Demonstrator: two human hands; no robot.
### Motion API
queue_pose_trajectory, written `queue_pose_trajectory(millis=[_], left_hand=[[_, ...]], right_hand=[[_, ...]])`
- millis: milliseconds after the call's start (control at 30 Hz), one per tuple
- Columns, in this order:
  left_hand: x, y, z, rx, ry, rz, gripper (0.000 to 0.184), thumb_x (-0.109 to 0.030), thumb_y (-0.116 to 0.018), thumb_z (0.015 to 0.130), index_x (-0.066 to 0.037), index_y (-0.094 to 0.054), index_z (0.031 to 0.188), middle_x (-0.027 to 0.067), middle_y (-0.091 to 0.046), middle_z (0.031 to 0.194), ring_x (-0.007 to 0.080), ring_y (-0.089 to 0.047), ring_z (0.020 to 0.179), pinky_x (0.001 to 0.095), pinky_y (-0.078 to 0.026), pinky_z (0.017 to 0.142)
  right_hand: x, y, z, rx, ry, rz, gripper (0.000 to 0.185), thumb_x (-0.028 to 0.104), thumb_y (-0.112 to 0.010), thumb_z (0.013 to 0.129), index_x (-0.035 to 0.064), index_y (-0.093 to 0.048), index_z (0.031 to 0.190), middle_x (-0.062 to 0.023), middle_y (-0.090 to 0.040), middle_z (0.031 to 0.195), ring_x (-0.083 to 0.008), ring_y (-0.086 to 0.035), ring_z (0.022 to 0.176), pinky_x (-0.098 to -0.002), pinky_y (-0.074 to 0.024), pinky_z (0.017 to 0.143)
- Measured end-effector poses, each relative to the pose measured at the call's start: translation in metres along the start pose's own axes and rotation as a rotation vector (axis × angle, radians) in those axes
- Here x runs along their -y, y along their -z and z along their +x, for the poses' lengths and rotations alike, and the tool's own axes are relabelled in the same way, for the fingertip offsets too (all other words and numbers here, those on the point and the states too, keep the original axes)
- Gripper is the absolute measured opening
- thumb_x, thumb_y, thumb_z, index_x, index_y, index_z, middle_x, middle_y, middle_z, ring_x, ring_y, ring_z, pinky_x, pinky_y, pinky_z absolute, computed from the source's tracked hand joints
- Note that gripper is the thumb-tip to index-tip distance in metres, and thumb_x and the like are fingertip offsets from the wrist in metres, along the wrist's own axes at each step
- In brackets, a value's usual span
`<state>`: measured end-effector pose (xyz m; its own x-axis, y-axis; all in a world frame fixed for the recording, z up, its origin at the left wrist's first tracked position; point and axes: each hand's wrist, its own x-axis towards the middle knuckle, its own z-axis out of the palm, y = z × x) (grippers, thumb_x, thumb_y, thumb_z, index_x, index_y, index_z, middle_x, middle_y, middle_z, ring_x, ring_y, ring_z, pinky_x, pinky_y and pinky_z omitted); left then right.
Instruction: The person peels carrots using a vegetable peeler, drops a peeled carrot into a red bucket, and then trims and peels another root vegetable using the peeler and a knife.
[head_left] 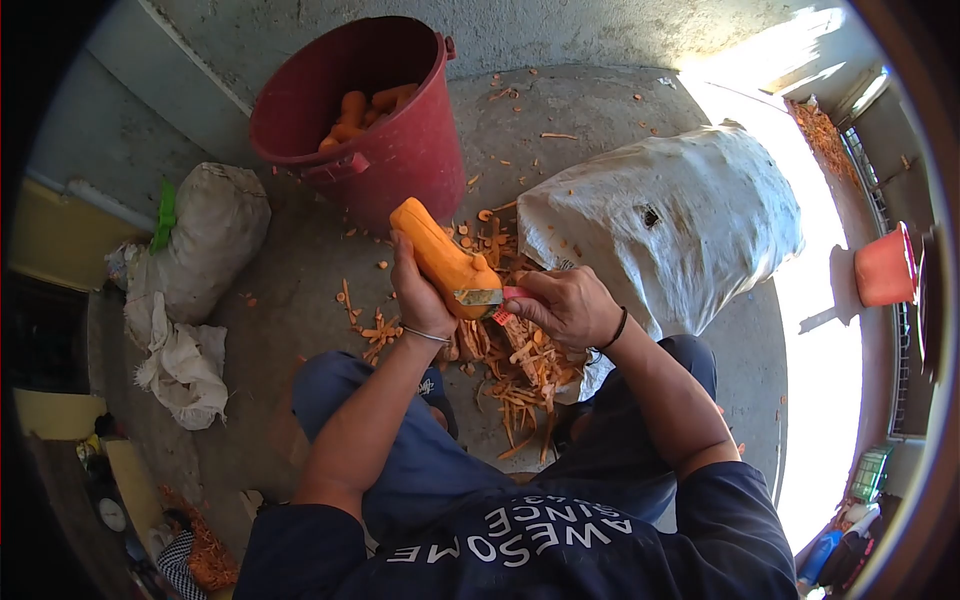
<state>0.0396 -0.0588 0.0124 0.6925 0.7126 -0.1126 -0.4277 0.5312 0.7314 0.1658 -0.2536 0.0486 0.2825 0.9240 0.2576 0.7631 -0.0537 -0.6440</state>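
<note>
My left hand (420,290) is wrapped around the lower left side of a peeled orange butternut squash (437,250), which tilts with its long neck up and to the left. In my right hand (572,305), the fingers close on the red handle of a short, flat-bladed knife (478,297). The blade lies against the thick end of the squash. Some darker skin shows at that end, partly hidden by the hands. Below both hands, a heap of orange peel strips (530,365) covers the floor between my legs.
A large red bin (420,150) holding peeled squash (350,110) stands ahead on the left. A big white sack (670,210) lies to the right. Farther left sits a filled sack (215,235) with a green tie. A small red bucket (883,268) is at far right.
</note>
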Motion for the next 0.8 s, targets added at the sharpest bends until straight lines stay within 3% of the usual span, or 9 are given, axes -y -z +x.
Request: queue_pose_trajectory(millis=[267,433,633,800], left_hand=[[-0.004,-0.003,-0.002,-0.002,-0.047,0.098,0.054,-0.058,-0.044,0.112,-0.009,-0.055,0.131,0.0057,-0.063,0.113,0.0179,-0.065,0.103,0.0371,-0.055,0.094],[-0.006,-0.004,-0.004,0.005,-0.041,0.157,0.055,-0.059,-0.045,0.112,-0.009,-0.055,0.130,0.0054,-0.063,0.111,0.0172,-0.065,0.102,0.0358,-0.054,0.094],[-0.005,-0.007,-0.007,-0.010,-0.089,0.208,0.057,-0.060,-0.043,0.112,-0.008,-0.054,0.132,0.0055,-0.062,0.114,0.0173,-0.064,0.103,0.0359,-0.054,0.094],[-0.007,-0.008,-0.008,-0.038,-0.054,0.145,0.056,-0.058,-0.042,0.113,-0.007,-0.052,0.136,0.0065,-0.060,0.119,0.0182,-0.064,0.108,0.0367,-0.053,0.097]], right_hand=[[0.003,-0.001,0.002,-0.018,0.008,-0.092,0.045,0.051,-0.065,0.103,0.0070,-0.070,0.092,-0.0127,-0.067,0.069,-0.0373,-0.068,0.062,-0.0466,-0.0494,0.056],[0.002,0.001,0.001,-0.039,-0.019,-0.128,0.046,0.047,-0.067,0.103,0.0074,-0.068,0.081,-0.0115,-0.069,0.066,-0.0350,-0.067,0.059,-0.0470,-0.0501,0.056],[-0.009,0.000,0.000,-0.036,-0.067,-0.084,0.047,0.048,-0.065,0.104,0.0069,-0.068,0.081,-0.0126,-0.069,0.066,-0.0357,-0.067,0.059,-0.0483,-0.0505,0.057],[0.000,-0.001,-0.001,-0.040,0.015,-0.048,0.046,0.049,-0.064,0.104,0.0079,-0.069,0.085,-0.0120,-0.069,0.067,-0.0350,-0.068,0.059,-0.0475,-0.0505,0.056]])
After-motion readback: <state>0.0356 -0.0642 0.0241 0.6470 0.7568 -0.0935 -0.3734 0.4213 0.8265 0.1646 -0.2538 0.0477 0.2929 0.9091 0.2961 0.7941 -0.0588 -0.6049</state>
